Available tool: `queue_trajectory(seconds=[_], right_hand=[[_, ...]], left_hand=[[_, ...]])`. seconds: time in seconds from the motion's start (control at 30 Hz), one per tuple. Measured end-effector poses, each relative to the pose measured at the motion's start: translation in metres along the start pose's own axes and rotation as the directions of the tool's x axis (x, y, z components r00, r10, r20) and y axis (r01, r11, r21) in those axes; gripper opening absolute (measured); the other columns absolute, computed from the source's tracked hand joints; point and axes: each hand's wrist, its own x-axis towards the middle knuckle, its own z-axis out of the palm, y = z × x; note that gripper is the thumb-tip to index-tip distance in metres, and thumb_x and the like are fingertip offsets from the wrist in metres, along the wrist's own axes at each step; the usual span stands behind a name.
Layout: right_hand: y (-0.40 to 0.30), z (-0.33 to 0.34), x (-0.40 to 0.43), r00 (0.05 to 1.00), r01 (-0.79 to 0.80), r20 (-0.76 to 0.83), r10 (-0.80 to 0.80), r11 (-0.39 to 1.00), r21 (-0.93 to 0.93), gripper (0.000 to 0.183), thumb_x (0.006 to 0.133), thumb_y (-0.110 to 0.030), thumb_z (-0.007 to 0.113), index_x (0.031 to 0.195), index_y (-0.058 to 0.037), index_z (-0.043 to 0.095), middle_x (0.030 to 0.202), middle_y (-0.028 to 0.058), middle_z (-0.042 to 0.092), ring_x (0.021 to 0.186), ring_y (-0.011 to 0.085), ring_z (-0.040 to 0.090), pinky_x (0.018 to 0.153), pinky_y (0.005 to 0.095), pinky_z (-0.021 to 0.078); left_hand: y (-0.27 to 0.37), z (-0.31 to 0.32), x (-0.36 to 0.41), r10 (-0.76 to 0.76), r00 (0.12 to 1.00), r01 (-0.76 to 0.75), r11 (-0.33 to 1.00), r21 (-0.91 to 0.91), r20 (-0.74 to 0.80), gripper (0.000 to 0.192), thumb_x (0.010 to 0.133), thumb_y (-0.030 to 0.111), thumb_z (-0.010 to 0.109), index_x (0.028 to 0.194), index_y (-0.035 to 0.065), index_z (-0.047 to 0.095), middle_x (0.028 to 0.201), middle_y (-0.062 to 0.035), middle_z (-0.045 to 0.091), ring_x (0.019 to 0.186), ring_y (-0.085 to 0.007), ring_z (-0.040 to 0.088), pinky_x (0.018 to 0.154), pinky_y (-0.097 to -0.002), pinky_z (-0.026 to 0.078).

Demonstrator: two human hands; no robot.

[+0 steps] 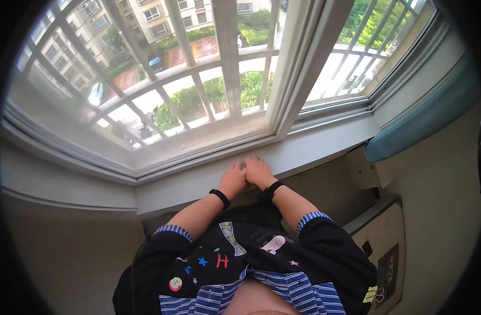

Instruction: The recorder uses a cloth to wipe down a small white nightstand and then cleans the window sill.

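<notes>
My left hand [233, 182] and my right hand [259, 171] lie side by side on the white windowsill [319, 143], touching each other, near its inner edge. Their fingers are bent and point toward the window. Whether anything small lies between or under them cannot be made out. Each wrist wears a black band, the left one a thin band [220, 198] and the right one a thicker band [272, 189]. Just beyond the hands runs the light window frame [209, 160] with its glass pane [181, 143].
Metal security bars [193, 71] stand outside the glass. A blue-green curtain [425, 114] hangs at the right. Below it on the right stands a cardboard box [376, 240] bearing writing, with a yellow binder clip [371, 294] in front of it. Trees and buildings show far below.
</notes>
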Motion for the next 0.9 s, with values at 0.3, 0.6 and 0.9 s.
queue_trajectory(seconds=[0.3, 0.6, 0.9], right_hand=[[-0.234, 0.106, -0.009, 0.796, 0.575, 0.211, -0.568, 0.817, 0.031, 0.027, 0.084, -0.016, 0.066, 0.109, -0.0043, 0.06, 0.114, 0.0232, 0.065, 0.106, 0.0428, 0.065, 0.091, 0.05, 0.0542], [-0.302, 0.144, -0.019, 0.72, 0.662, 0.226, -0.656, 0.747, 0.061, 0.035, 0.081, -0.018, 0.07, 0.112, -0.0046, 0.06, 0.116, 0.0226, 0.064, 0.108, 0.0435, 0.064, 0.093, 0.0489, 0.0536], [-0.198, 0.099, 0.004, 0.853, 0.473, 0.195, -0.484, 0.875, 0.099, 0.029, 0.086, -0.018, 0.06, 0.113, -0.0062, 0.064, 0.117, 0.0211, 0.067, 0.106, 0.0421, 0.066, 0.092, 0.0484, 0.0539]], left_hand=[[-0.141, -0.064, -0.226, -0.431, 0.901, 0.434, 0.899, 0.059, -0.052, 0.035, 0.09, 0.03, 0.064, 0.121, 0.0153, 0.064, 0.12, -0.0158, 0.055, 0.111, -0.0384, 0.057, 0.087, -0.049, 0.057], [-0.166, -0.096, -0.286, -0.647, 0.762, 0.644, 0.761, 0.074, 0.02, 0.036, 0.093, 0.025, 0.057, 0.129, 0.0176, 0.061, 0.129, -0.0186, 0.054, 0.117, -0.041, 0.056, 0.098, -0.0511, 0.052], [-0.129, -0.085, -0.17, -0.492, 0.824, 0.477, 0.87, 0.125, 0.282, 0.037, 0.092, 0.027, 0.057, 0.127, 0.0144, 0.063, 0.124, -0.0228, 0.059, 0.113, -0.0431, 0.059, 0.097, -0.0525, 0.052]])
